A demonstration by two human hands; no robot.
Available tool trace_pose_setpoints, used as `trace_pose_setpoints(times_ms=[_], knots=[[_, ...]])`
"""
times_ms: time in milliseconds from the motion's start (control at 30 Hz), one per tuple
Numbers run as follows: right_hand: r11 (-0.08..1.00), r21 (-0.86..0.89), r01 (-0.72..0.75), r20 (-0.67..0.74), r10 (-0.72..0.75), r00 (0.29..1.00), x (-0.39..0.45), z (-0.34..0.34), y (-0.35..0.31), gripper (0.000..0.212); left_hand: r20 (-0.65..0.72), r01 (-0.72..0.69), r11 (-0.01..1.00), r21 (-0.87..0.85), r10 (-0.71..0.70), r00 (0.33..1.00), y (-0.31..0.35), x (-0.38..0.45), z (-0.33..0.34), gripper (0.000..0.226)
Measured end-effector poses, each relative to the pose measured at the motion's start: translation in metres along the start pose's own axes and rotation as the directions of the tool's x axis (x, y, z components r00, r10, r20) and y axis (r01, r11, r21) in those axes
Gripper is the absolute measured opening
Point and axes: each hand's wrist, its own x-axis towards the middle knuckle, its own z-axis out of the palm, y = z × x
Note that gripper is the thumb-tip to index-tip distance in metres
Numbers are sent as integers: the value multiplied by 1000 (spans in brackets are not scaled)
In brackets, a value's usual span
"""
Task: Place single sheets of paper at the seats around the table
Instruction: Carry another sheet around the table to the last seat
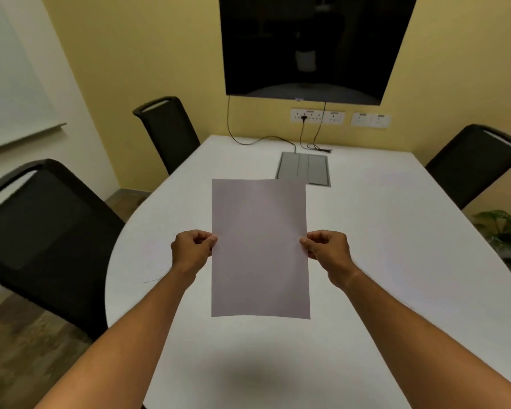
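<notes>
A plain pale-grey rectangular sheet of paper is held upright-lengthwise above the white rounded-end table, raised off the surface near the person's end. The left hand pinches the sheet's left long edge between thumb and curled fingers, and the right hand pinches the right long edge the same way; the 2 hands sit level with each other, about halfway along the sheet, apart by its width. Both bare forearms reach in from the bottom of the view. A soft shadow lies on the tabletop below the sheet.

3 black high-backed chairs stand at the table: a large near one on the left, a farther one on the left, and 1 on the right. A grey rectangular cable hatch is set into the tabletop beyond the sheet, with black cables running from it up the yellow wall to white sockets under a dark wall-mounted screen. A green leafy plant stands at the right edge.
</notes>
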Motion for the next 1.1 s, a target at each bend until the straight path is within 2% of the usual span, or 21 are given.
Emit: trace_pose_setpoints(times_ms=[267,567,700,967,1100], knots=[[997,49,60,209,-69,976,-45,19,-26,19,-185,-19,1000,13,21,982,18,-74,-69,5],[992,104,66,424,-104,900,-130,68,-27,9,-420,21,1000,-8,-22,907,0,-181,-158,6],[990,116,86,522,-134,842,-168,109,-33,3,-520,47,998,-51,-67,851,-7,-223,-208,17],[982,141,122,699,-186,690,-246,212,-50,6,-688,104,993,-55,-113,717,-39,-281,-323,20],[985,124,121,765,-172,620,-286,276,-48,11,-729,140,987,-78,-152,667,-62,-296,-387,18]])
